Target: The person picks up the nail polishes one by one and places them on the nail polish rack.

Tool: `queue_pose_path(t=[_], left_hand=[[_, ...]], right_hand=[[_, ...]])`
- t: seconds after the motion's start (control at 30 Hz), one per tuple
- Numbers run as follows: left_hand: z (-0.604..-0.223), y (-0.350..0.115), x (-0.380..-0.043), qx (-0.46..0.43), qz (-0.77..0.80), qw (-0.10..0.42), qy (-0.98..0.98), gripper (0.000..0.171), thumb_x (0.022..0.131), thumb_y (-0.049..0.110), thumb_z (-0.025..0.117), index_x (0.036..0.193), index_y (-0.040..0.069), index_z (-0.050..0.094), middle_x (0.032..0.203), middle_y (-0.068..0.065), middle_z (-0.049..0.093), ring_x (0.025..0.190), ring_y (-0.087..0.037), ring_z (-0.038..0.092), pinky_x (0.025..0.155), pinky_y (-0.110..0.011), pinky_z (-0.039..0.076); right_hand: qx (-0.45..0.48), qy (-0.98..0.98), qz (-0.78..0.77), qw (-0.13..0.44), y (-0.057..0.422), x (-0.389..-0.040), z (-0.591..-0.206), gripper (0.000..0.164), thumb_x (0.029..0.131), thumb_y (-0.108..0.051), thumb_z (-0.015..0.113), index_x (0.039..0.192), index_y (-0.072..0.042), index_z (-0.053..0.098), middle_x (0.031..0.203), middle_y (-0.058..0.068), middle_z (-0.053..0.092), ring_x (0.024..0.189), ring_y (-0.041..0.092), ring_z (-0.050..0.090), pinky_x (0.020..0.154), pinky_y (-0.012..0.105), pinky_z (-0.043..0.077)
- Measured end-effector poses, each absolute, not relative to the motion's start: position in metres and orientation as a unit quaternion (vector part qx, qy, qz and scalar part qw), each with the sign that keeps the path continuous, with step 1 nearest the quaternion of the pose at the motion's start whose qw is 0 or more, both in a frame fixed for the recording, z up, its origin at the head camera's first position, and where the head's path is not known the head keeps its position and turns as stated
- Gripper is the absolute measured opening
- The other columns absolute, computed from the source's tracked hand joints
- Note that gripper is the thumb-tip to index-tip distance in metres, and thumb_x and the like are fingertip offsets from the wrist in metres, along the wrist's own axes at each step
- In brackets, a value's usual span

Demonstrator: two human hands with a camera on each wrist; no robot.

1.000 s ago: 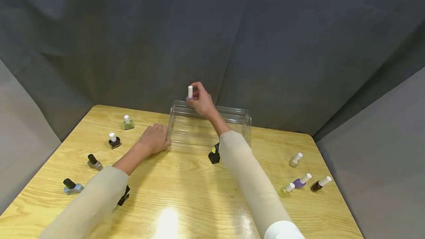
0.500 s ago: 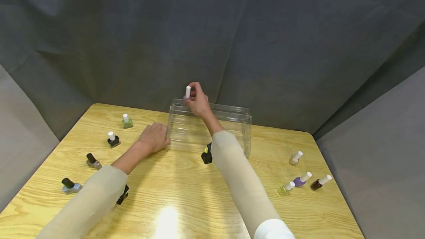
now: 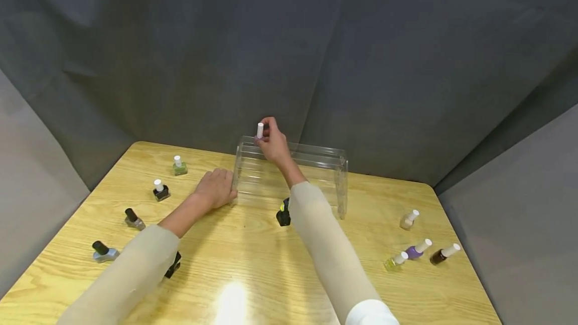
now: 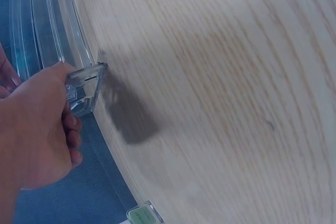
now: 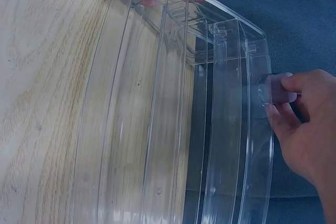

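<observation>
Dark curtain [image 3: 203,64] hangs behind your wooden desk [image 3: 257,270]; near the middle of its back edge stands a clear stepped rack [image 3: 322,163]. Your left hand [image 3: 217,188] is curled on the rack's left end panel [image 4: 89,100] and grips it. Your right hand [image 3: 273,145] pinches a lilac nail polish bottle [image 5: 281,89], white cap [image 3: 260,130] up, between thumb and fingers, at the rearmost tier [image 5: 257,145], toward its left end; whether its base touches there, you cannot tell. Toward the desk's left edge are a green bottle [image 3: 179,169], black bottle [image 3: 161,193], taupe bottle [image 3: 135,222] and light blue bottle [image 3: 106,255]; toward the right edge, beige bottle [image 3: 407,222], purple bottle [image 3: 413,253], dark brown bottle [image 3: 437,257] and yellow bottle [image 3: 392,264].
</observation>
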State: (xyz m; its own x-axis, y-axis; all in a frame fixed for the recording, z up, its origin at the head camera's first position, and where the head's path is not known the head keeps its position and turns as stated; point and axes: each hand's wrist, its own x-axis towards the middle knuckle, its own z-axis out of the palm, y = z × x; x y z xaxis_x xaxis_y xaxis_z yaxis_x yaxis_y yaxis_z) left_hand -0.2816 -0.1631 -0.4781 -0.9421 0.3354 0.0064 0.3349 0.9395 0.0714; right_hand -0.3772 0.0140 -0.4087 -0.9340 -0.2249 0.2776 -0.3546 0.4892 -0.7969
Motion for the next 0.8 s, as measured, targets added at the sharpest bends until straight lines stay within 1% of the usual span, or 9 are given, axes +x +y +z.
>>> queue_pose_path(t=[0.17, 0.37, 0.47, 0.67, 0.8], left_hand=[[-0.4744, -0.1646, -0.2806, 0.170, 0.042, 0.010, 0.985, 0.045, 0.090, 0.037, 0.053, 0.112, -0.002, 0.046, 0.110, -0.018, 0.052, 0.104, -0.033, 0.046, 0.087, -0.048, 0.036], [-0.4746, -0.1610, -0.2812, 0.171, 0.043, 0.020, 0.984, 0.049, 0.090, 0.039, 0.052, 0.116, -0.002, 0.045, 0.114, -0.018, 0.051, 0.107, -0.033, 0.045, 0.090, -0.049, 0.035], [-0.4744, -0.1592, -0.2816, 0.174, 0.037, 0.016, 0.984, 0.048, 0.090, 0.039, 0.052, 0.115, -0.002, 0.046, 0.113, -0.018, 0.051, 0.107, -0.033, 0.045, 0.089, -0.048, 0.035], [-0.4739, -0.1564, -0.2826, 0.179, 0.042, 0.007, 0.983, 0.043, 0.089, 0.038, 0.054, 0.108, 0.000, 0.047, 0.107, -0.016, 0.053, 0.102, -0.032, 0.047, 0.086, -0.047, 0.037], [-0.4745, -0.1556, -0.2826, 0.180, 0.047, 0.011, 0.983, 0.044, 0.089, 0.038, 0.053, 0.110, 0.000, 0.047, 0.111, -0.017, 0.052, 0.106, -0.033, 0.045, 0.089, -0.048, 0.035]], right_hand=[[0.181, -0.875, 0.445, 0.061, 0.0086, -0.3784, -0.4079, 0.044, 0.083, -0.009, 0.067, 0.115, -0.021, 0.039, 0.093, 0.004, 0.060, 0.083, 0.013, 0.060, 0.068, 0.030, 0.048], [0.180, -0.899, 0.394, 0.059, 0.0081, -0.3774, -0.4081, 0.043, 0.085, -0.013, 0.066, 0.115, -0.024, 0.038, 0.094, -0.001, 0.061, 0.085, 0.013, 0.057, 0.071, 0.031, 0.046], [0.178, -0.901, 0.392, 0.061, 0.0076, -0.3770, -0.4087, 0.042, 0.084, -0.014, 0.066, 0.114, -0.024, 0.037, 0.092, -0.002, 0.061, 0.084, 0.012, 0.057, 0.070, 0.031, 0.046], [0.182, -0.900, 0.391, 0.061, 0.0060, -0.3759, -0.4100, 0.044, 0.084, -0.012, 0.066, 0.115, -0.022, 0.036, 0.093, -0.002, 0.061, 0.084, 0.010, 0.059, 0.069, 0.030, 0.047], [0.192, -0.904, 0.376, 0.073, 0.0076, -0.3753, -0.4099, 0.048, 0.083, -0.011, 0.066, 0.119, -0.021, 0.034, 0.098, -0.001, 0.059, 0.087, 0.010, 0.058, 0.073, 0.031, 0.047]])
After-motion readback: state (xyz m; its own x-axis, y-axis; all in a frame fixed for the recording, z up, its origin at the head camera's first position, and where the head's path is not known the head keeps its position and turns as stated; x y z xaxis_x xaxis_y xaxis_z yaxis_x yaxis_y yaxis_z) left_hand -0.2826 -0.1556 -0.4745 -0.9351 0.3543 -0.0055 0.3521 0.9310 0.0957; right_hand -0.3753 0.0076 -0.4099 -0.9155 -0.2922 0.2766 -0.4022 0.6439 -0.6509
